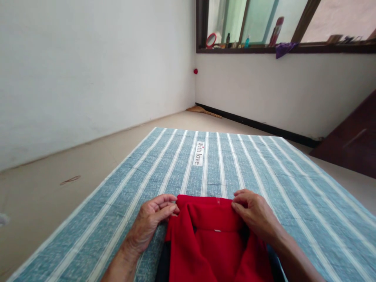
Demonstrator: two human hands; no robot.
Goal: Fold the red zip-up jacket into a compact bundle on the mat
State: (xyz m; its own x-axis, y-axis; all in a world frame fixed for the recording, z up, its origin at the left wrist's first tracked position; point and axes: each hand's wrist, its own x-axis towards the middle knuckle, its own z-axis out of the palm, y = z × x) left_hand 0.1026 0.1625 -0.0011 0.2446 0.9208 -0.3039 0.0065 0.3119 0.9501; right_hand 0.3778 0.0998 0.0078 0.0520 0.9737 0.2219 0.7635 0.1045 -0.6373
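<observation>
A red collared jacket with dark parts at its sides lies folded on a striped blue and white cloth, its collar towards the far end. A small white tag shows inside the neck. My left hand is at the far left corner of the jacket, thumb and fingers closed on its edge. Across from it, my right hand pinches the far right corner between thumb and fingers. The near part of the jacket runs out of the bottom of the view.
The cloth covers a table-like surface and bears a "With love" label. A broom lies on the floor in the corner. Bottles and a red-rimmed mirror stand on the windowsill, with a purple cloth. Dark red furniture stands right.
</observation>
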